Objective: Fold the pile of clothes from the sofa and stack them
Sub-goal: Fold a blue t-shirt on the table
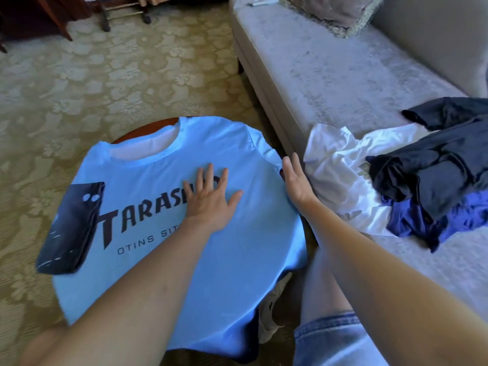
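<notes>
Fingers [210, 178] of L hand [211, 202] lie spread & flat, pressing the blue tee [237, 254], gripping nothing. R hand [294, 180] is open too, fingers straight, at the tee's sofa-side edge. Tee lies face-up on the round tabletop [137, 131], hem hanging over. Step, prob.: smooth, then fold sides in. Keep L palm as anchor, sweep R outward w/o dragging cloth. Folded dark item [71, 228] sits on the tee's left side, so shift it first. Unfolded pile [435, 175] waits on sofa [330, 75].

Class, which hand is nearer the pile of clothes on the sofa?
Right. The right hand sits just left of the pile, at the edge of the T-shirt; the left hand lies flat mid-shirt, farther off.
</notes>
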Demonstrator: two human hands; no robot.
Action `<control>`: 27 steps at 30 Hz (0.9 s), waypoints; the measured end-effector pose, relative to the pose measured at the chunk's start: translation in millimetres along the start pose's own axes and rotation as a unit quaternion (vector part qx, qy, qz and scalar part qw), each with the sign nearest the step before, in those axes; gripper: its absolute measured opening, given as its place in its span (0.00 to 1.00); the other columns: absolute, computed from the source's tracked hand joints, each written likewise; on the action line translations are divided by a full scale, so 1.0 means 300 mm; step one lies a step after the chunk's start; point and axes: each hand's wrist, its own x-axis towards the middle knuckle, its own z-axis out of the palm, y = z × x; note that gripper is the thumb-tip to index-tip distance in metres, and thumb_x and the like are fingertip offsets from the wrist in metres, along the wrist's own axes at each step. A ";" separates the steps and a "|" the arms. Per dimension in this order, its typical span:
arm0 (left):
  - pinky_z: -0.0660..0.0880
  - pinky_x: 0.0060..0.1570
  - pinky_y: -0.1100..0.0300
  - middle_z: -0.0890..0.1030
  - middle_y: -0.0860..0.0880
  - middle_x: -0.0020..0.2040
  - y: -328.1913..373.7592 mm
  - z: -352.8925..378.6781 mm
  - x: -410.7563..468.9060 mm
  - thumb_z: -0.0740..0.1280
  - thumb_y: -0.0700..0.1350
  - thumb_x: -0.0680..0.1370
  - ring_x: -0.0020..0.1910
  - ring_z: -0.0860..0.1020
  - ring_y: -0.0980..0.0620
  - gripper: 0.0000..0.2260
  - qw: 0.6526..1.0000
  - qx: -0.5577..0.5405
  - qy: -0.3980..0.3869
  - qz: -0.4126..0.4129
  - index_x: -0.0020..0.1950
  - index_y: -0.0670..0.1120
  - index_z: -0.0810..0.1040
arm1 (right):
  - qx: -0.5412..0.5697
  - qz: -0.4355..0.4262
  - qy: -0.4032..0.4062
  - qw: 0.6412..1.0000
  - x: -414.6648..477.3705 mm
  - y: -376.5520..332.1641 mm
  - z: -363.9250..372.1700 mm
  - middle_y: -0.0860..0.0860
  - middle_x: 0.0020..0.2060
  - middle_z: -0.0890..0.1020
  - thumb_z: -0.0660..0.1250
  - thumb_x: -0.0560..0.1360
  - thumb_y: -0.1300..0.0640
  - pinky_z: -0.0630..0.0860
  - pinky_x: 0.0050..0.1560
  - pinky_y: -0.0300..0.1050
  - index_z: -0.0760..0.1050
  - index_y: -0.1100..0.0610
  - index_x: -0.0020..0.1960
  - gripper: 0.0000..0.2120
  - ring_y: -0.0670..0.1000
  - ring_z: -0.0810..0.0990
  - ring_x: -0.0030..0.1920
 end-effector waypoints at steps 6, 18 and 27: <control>0.38 0.74 0.39 0.40 0.49 0.80 0.000 0.021 -0.012 0.45 0.64 0.80 0.78 0.39 0.47 0.30 0.999 0.016 0.037 0.001 0.80 0.53 0.43 | 0.104 0.018 -0.009 0.994 0.136 -0.005 -0.012 0.46 0.78 0.53 0.50 0.82 0.41 0.51 0.65 0.36 0.49 0.53 0.80 0.30 0.47 0.53 0.77; 0.38 0.74 0.39 0.36 0.50 0.79 0.006 0.002 -0.006 0.43 0.65 0.80 0.77 0.36 0.47 0.31 0.999 0.033 -0.013 -0.012 0.79 0.54 0.39 | -0.040 -0.118 0.079 0.989 0.111 -0.096 -0.053 0.61 0.77 0.56 0.59 0.81 0.46 0.53 0.75 0.48 0.49 0.58 0.79 0.34 0.56 0.54 0.77; 0.40 0.74 0.39 0.36 0.49 0.79 -0.277 -0.151 -0.135 0.45 0.66 0.80 0.78 0.37 0.46 0.32 0.995 0.046 -0.001 -0.092 0.79 0.55 0.40 | -0.560 -0.300 -0.192 0.748 -0.097 -0.109 0.182 0.50 0.79 0.45 0.58 0.74 0.31 0.42 0.75 0.62 0.49 0.54 0.79 0.43 0.53 0.43 0.78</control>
